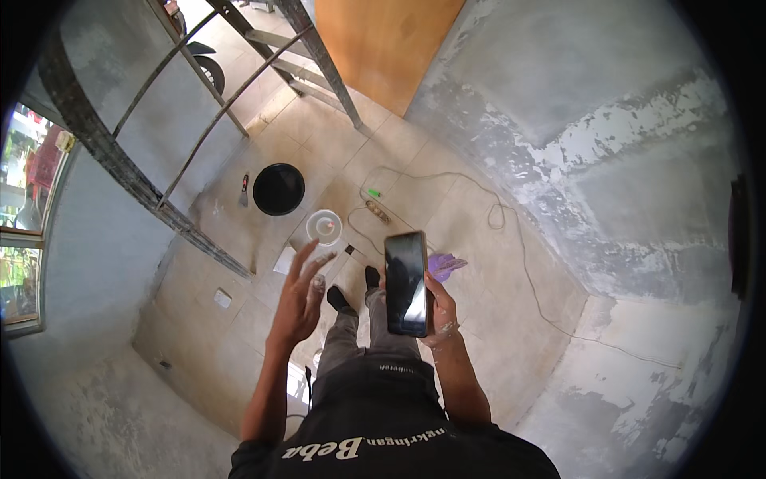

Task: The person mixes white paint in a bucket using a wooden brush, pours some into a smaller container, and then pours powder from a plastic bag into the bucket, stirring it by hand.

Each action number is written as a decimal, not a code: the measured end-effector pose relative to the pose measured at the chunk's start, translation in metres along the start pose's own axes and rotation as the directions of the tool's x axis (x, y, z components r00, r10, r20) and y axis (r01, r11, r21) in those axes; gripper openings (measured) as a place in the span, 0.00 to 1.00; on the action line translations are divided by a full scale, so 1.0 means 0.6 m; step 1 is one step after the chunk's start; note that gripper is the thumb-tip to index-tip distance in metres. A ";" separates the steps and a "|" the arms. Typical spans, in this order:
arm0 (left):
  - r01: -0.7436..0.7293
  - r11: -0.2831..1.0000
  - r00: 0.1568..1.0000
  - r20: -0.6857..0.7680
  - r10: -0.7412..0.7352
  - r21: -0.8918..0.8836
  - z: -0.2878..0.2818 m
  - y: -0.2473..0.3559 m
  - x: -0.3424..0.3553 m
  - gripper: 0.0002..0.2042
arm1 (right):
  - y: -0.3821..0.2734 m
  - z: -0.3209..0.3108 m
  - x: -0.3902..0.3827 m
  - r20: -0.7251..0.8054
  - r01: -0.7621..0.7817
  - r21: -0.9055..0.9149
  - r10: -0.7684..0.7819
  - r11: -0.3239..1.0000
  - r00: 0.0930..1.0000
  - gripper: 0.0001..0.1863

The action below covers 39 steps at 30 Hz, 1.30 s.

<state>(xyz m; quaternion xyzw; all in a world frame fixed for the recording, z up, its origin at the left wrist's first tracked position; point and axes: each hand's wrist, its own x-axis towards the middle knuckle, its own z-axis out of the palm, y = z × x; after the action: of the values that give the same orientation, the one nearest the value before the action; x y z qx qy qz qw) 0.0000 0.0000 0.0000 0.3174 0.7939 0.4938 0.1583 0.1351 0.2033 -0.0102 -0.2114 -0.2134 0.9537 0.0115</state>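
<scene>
My right hand (441, 315) grips a dark smartphone (404, 283) upright in front of me, its screen dark with reflections. To the left of the phone, my left hand (302, 299) is raised with fingers apart and white residue on them, holding nothing. Beyond it on the tiled floor are a clear plastic container (323, 227) and a white flat piece (283, 259). A purple plastic bag (443, 267) lies on the floor just right of the phone. Farther forward are a round black tub (278, 190), a scraper (244, 188) and a power strip (377, 210) with a small green item (374, 193).
A metal ladder (136, 180) angles across the left, with another frame (335, 72) by the doorway. An orange board (375, 48) stands at the back. A cable (527, 271) runs along the floor beside the patchy grey wall (638, 176). A window (20, 283) is at far left.
</scene>
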 end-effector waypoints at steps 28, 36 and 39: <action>0.833 0.452 0.492 0.052 -0.869 -0.318 0.682 -1.160 -0.259 0.10 | 0.460 -1.313 0.603 -0.324 -0.572 -0.765 -0.592 -0.295 0.738 0.37; 0.681 0.516 0.545 -0.112 -0.831 -0.520 0.732 -1.242 -0.240 0.11 | 0.485 -1.318 0.656 -0.291 -0.591 -0.691 -0.589 -0.416 0.754 0.38; 0.662 0.506 0.546 -0.107 -0.831 -0.554 0.733 -1.237 -0.235 0.12 | 0.501 -1.316 0.660 -0.288 -0.626 -0.634 -0.613 -0.454 0.736 0.37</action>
<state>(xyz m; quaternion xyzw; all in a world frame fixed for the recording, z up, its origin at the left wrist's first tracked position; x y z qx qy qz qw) 0.0959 -0.0235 -0.8687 -0.2072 0.7277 0.5910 0.2798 0.1174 0.2922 -0.9391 -0.4377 -0.8873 0.0992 -0.1067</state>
